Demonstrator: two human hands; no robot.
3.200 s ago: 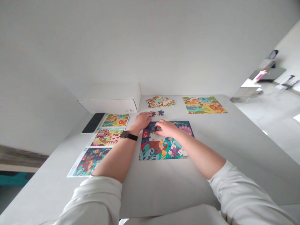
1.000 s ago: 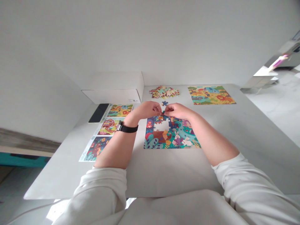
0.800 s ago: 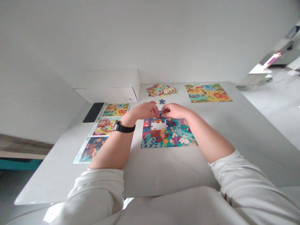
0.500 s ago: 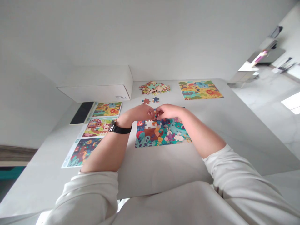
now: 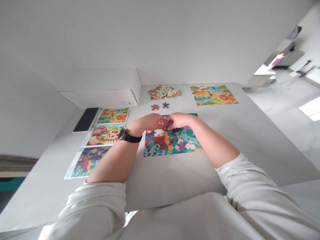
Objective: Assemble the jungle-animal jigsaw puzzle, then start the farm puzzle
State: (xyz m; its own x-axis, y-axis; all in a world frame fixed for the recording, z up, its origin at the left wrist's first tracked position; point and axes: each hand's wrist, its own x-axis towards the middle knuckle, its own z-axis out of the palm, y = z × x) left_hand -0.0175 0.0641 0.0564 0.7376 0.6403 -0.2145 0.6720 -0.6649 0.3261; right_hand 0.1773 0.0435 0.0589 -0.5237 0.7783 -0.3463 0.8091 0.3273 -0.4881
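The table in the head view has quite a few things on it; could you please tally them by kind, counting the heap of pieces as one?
Puzzle with a gap: 1
Heap of pieces: 1
Loose pieces outside the heap, brown and blue: 2
Large yellow animal picture: 1
Small printed pictures: 3
Phone: 1
White box: 1
Total: 10

So the fingers (image 5: 170, 122) were over the back part of the puzzle (image 5: 172, 146), most of it in front of them. Two loose pieces (image 5: 155, 107) lay just behind the fingers, with the pile (image 5: 163, 92) farther back. Left of them: the sheet (image 5: 105, 135), then the phone (image 5: 86, 119). Box (image 5: 100, 98) was behind-left, picture card (image 5: 213, 95) behind-right, everything on the table (image 5: 175, 180).
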